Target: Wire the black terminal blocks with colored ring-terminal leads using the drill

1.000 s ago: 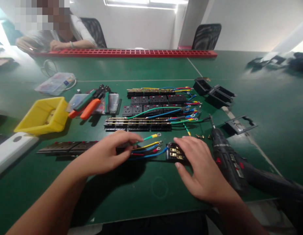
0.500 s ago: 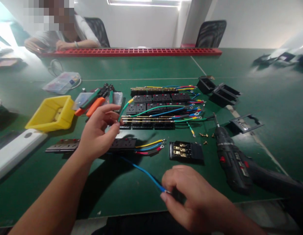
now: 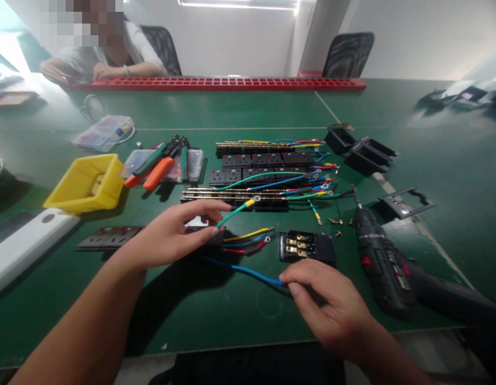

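Note:
My left hand [image 3: 179, 232] pinches a green wire [image 3: 234, 214] whose yellow-sleeved ring terminal points to the right. Beneath that hand lies a black socket strip [image 3: 107, 239], partly hidden, with yellow, blue and red wires [image 3: 248, 235] coming out of its right end. Between thumb and forefinger of my right hand [image 3: 332, 305] is the end of a blue wire [image 3: 252, 271]; its tip is hidden by the fingers. Just beyond my right hand sits a black terminal box [image 3: 306, 246] with brass contacts.
Wired socket strips [image 3: 252, 176] lie in rows mid-table. A power drill [image 3: 380, 262] rests at right near brass screws [image 3: 336, 222] and black housings [image 3: 368, 155]. At left are pliers [image 3: 160, 172], a yellow bin [image 3: 59, 187] and a white case [image 3: 31, 248]. A person [image 3: 131, 53] sits opposite.
My left hand has come down and to the right, with the green wire now lower. My right hand has moved slightly up and right, drawing the blue wire's end along.

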A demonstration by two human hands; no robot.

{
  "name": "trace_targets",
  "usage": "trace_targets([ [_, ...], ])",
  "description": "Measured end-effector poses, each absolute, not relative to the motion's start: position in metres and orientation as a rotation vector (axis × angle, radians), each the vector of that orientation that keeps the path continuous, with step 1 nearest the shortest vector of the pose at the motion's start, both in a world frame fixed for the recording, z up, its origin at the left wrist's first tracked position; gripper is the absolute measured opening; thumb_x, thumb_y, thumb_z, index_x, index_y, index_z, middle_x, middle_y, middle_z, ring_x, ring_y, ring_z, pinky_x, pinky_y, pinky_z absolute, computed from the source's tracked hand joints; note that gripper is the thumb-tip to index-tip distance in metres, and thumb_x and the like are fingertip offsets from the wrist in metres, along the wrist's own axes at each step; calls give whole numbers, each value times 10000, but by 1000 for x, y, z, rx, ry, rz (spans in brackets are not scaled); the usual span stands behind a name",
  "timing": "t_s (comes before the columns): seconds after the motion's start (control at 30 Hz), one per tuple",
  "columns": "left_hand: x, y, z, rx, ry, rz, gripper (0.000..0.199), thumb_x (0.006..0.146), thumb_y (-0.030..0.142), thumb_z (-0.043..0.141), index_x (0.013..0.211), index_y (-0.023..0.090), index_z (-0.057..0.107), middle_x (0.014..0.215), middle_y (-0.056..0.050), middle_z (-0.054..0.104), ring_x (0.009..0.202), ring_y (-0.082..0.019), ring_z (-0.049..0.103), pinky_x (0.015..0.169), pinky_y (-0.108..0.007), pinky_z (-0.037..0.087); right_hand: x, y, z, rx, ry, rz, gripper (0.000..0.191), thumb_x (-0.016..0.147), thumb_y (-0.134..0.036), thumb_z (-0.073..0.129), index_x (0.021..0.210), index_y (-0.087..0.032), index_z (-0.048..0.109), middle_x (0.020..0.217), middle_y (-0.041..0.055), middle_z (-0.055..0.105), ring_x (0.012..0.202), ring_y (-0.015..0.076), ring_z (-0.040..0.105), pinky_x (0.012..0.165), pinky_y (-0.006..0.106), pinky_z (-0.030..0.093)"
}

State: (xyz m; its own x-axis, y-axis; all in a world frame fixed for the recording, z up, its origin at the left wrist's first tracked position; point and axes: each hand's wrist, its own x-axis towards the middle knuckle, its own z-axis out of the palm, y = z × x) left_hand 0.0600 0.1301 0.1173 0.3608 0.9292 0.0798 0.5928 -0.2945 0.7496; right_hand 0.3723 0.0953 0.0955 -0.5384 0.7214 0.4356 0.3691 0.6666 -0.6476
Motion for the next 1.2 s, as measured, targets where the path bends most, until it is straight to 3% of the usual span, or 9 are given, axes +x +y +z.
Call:
trace_targets([
  [0.2, 73, 127, 126, 2064, 1068, 331, 214, 946, 258, 565, 1092, 247, 721, 1016, -12, 733, 925, -140, 668, 859, -256, 537, 383, 105, 93, -917, -2330, 374, 144, 919, -142, 577, 981, -219, 680, 888, -27, 702, 888, 158, 551, 816, 346, 349],
  [0.33, 81, 125, 128, 2223, 977, 174, 209, 938, 270, 577, 1047, 318, 749, 1105, 3, 714, 1076, -171, 625, 1019, -323, 475, 387, 107, 91, -933, -2314, 368, 127, 914, -146, 607, 980, -227, 679, 916, -28, 697, 903, 159, 523, 843, 355, 331],
  [0.43, 73, 124, 125, 2286, 1153, 122, 336, 898, 343, 641, 1230, 386, 678, 1379, 3, 590, 1294, -241, 529, 1150, -420, 403, 386, 107, 90, -909, -2307, 400, 133, 900, -124, 605, 974, -213, 671, 937, -9, 686, 919, 159, 527, 862, 359, 342],
  [0.53, 62, 124, 119, 2206, 1354, 9, 633, 814, 442, 732, 1411, 398, 524, 1460, -18, 518, 1329, -278, 513, 1146, -453, 428, 384, 107, 91, -862, -2307, 430, 139, 875, -103, 600, 964, -193, 658, 943, 11, 669, 931, 163, 527, 865, 359, 357],
  [0.7, 53, 128, 115, 2084, 1438, 10, 622, 835, 408, 688, 1423, 357, 492, 1387, -13, 594, 1224, -223, 609, 1072, -373, 503, 377, 108, 98, -800, -2350, 489, 121, 862, -110, 571, 943, -167, 640, 943, 32, 644, 936, 168, 528, 866, 366, 375],
  [0.9, 42, 134, 126, 2046, 1438, 180, 510, 905, 546, 589, 1351, 300, 614, 1295, -14, 690, 1138, -214, 669, 1029, -337, 536, 363, 106, 100, -794, -2479, 485, 89, 904, -157, 535, 871, -156, 618, 997, 61, 623, 992, 198, 526, 916, 389, 394],
  [0.97, 38, 134, 127, 2066, 1470, 224, 519, 913, 566, 579, 1369, 320, 612, 1317, -9, 686, 1141, -218, 673, 1023, -342, 542, 358, 105, 98, -834, -2482, 426, 125, 922, -168, 515, 989, -163, 621, 969, 55, 621, 948, 189, 524, 885, 372, 406],
  [1.1, 36, 133, 128, 2069, 1481, 259, 513, 918, 573, 571, 1361, 323, 633, 1296, -16, 704, 1104, -229, 692, 989, -348, 562, 346, 107, 97, -1070, -2473, 120, 515, 945, -238, 514, 1447, -146, 446, 943, 60, 602, 849, 200, 495, 758, 354, 386],
  [1.2, 38, 132, 129, 2077, 1483, 282, 509, 912, 577, 577, 1344, 317, 650, 1275, -18, 716, 1100, -235, 693, 988, -351, 562, 339, 111, 96, -1211, -2503, -43, 556, 950, -305, 528, 1484, -173, 447, 940, 71, 586, 840, 216, 488, 725, 354, 346],
])
